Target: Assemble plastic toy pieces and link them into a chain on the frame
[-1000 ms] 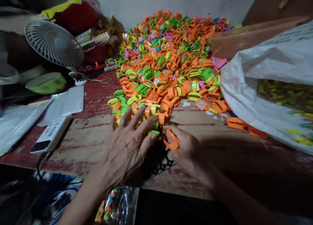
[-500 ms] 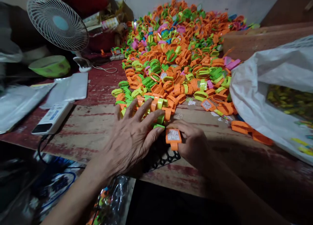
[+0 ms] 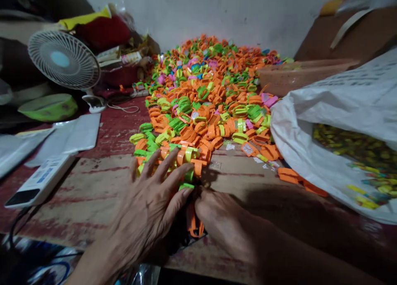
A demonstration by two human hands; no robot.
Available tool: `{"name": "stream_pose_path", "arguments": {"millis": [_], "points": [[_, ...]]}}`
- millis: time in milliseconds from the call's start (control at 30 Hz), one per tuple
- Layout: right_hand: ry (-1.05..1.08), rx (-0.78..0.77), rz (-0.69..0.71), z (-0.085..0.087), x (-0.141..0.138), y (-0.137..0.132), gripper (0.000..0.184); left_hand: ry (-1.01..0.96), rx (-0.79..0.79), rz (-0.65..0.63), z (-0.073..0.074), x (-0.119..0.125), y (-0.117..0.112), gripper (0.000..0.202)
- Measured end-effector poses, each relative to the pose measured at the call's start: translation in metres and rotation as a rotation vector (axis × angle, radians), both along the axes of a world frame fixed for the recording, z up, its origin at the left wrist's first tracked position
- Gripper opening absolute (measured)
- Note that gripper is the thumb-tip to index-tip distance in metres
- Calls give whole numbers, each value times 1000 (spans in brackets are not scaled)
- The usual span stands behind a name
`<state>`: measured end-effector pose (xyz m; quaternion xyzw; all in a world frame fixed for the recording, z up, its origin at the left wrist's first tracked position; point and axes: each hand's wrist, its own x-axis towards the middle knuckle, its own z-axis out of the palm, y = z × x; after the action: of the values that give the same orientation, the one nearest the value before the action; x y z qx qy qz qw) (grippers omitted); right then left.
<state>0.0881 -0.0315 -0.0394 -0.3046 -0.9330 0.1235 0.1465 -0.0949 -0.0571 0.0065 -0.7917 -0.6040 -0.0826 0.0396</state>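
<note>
My left hand (image 3: 149, 208) lies with spread fingers over rows of orange, green and yellow plastic toy watches (image 3: 191, 154) at the near side of the heap. Its thumb touches a green toy watch (image 3: 187, 186). Close by on the right, my right hand (image 3: 225, 219) is closed, thumb and fingers gripping an orange toy watch (image 3: 195, 227) whose looped strap points down toward me. Beneath it a dark rack (image 3: 178, 241) shows in part, mostly hidden by both hands and shadow. The right fingertips are partly hidden.
A large heap of toy watches (image 3: 214, 86) rises against the wall. On the right, a white sack (image 3: 297, 123) holds small yellow pieces. To the left are a fan (image 3: 63, 61), a green bowl (image 3: 48, 107), plastic bags (image 3: 82, 132) and a white power bank (image 3: 40, 181) with a cable.
The right hand has turned the orange toy watch from sticker-side up to strap pointing down, bringing it closer beside the left thumb. The left hand stays over the rows. The camera has tilted up.
</note>
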Motion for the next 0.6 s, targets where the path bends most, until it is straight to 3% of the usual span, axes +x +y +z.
{"name": "stream_pose_path", "arguments": {"millis": [100, 267, 367, 433, 533, 600], "points": [[-128, 116, -37, -6, -2, 11, 12, 7, 40, 6, -2, -1, 0, 45], [-21, 219, -55, -37, 34, 32, 31, -1, 19, 11, -2, 0, -2, 47], [135, 168, 9, -51, 54, 33, 37, -12, -28, 25, 4, 3, -3, 46], [244, 112, -27, -52, 59, 26, 32, -14, -71, 39, 8, 5, -3, 45], [424, 1, -261, -48, 52, 13, 18, -13, -91, 56, 10, 6, -3, 45], [524, -155, -383, -48, 38, 7, 16, -11, -67, 47, 9, 6, -3, 45]]}}
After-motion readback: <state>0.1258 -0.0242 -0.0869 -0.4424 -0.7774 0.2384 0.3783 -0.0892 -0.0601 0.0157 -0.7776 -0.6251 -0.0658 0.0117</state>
